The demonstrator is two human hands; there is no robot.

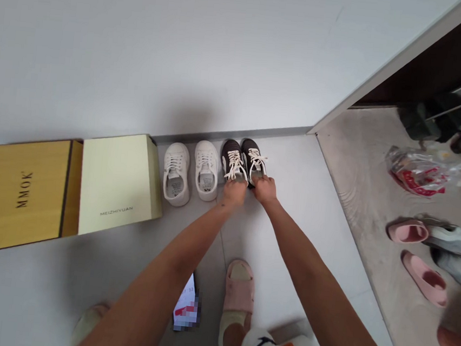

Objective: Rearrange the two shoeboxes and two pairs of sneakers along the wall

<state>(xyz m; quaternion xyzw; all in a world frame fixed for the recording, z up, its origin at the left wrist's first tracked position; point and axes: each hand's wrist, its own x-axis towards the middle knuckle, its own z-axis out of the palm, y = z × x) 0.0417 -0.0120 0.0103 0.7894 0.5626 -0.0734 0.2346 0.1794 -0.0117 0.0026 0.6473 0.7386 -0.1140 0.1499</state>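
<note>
- While clasping the heel ends of two dark lace-up sneakers, left hand [234, 192] on the left dark sneaker [232, 159], right hand [264, 190] on the right dark sneaker [253, 159]
- Grip of each hand closed, fingers curled down over the rear of the shoe, fingertips partly out of sight behind the collar
- Both dark sneakers side by side and almost touching, upright on a pale tiled floor [309, 240], toes toward the wall, white laces hanging loose, white soles showing at the edges
- Just beside them on the left, a pair of white sneakers [176, 174], also upright with toes to the wall, a grey-printed insert visible inside each opening
- Further left, a pale green box [117, 184] printed "MEIZHIYUAN", just beside the white sneakers and touching a mustard-yellow box [20, 196] printed "MMOK"
- Behind the whole row, a grey skirting strip [234, 133] along the foot of a white wall [145, 39]
- Off to the right, beyond the tiles, a rough beige surface [361, 174] carrying a crumpled clear plastic bag [416, 172] with red print, two pink slides [408, 231] and grey-white trainers [458, 238]
- Below the hands, near the person's feet, a socked foot in a pink slide [238, 293], and a white paper slip [185, 304] on the tiles, partly blurred out
</note>
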